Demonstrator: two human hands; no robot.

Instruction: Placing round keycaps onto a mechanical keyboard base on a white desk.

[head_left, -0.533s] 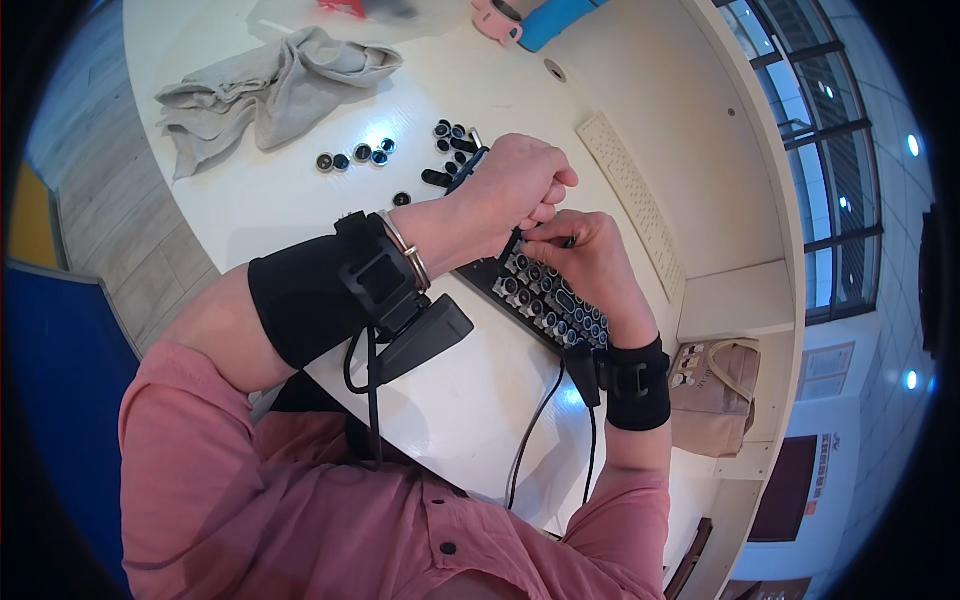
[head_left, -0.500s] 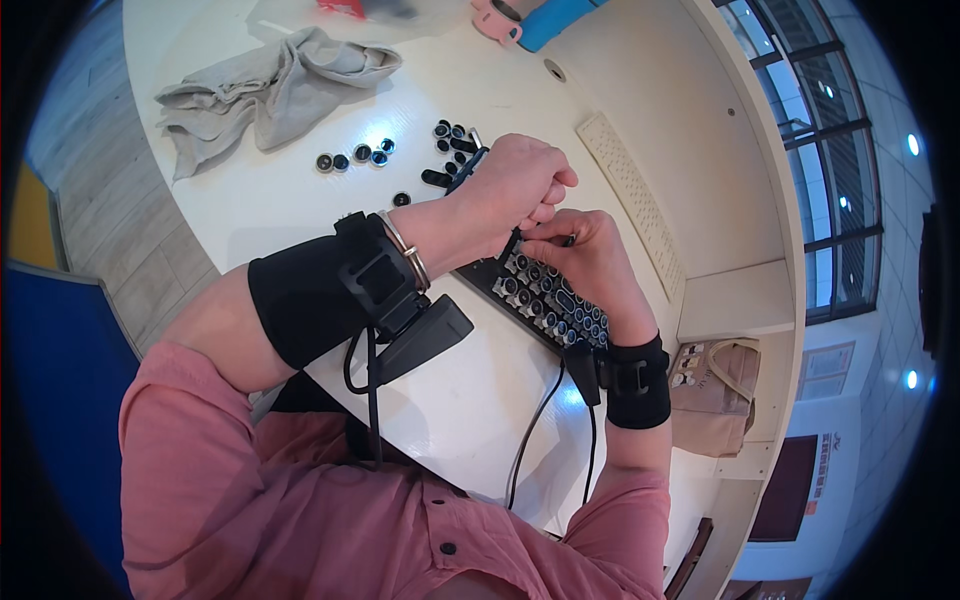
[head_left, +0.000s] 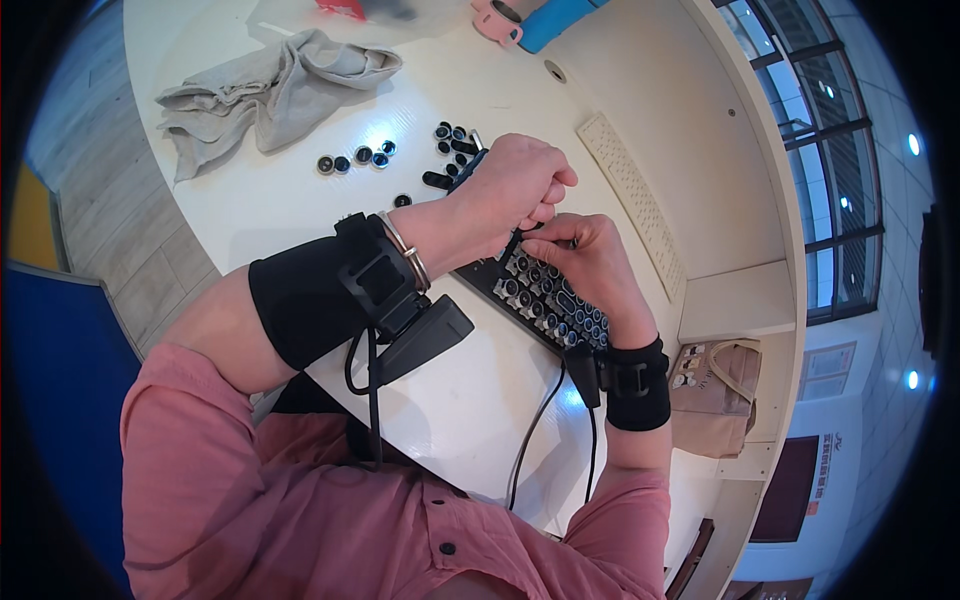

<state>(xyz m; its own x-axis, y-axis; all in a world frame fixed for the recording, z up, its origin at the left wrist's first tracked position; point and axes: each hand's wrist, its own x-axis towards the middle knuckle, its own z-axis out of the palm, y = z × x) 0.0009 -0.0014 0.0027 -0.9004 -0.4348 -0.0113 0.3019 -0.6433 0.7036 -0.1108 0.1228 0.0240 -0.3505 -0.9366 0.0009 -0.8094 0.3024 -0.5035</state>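
Note:
A black keyboard (head_left: 541,301) with round, silver-rimmed keys lies at a slant under my hands. Over its far-left end my left hand (head_left: 518,187) is curled closed, back of the hand up; whatever its fingers grip is hidden beneath. Close by on the right, my right hand (head_left: 588,252) bends down to the keys with thumb and fingers pinched together. I cannot make out what is in that pinch. Beside my left wrist lie several loose black keycaps (head_left: 437,180), some round and some long. A single round keycap (head_left: 402,201) sits just above my left forearm.
More round keycaps (head_left: 362,156) lie left of the hands, below a crumpled grey cloth (head_left: 280,85). A white keyboard (head_left: 630,195) runs along the desk's raised back panel. A pink mug (head_left: 497,22) and blue bottle (head_left: 556,20) stand far off; a beige bag (head_left: 716,400) is right.
My right hand has shifted very slightly downward over the keys. My left hand stays in place, and the loose keycaps lie as before.

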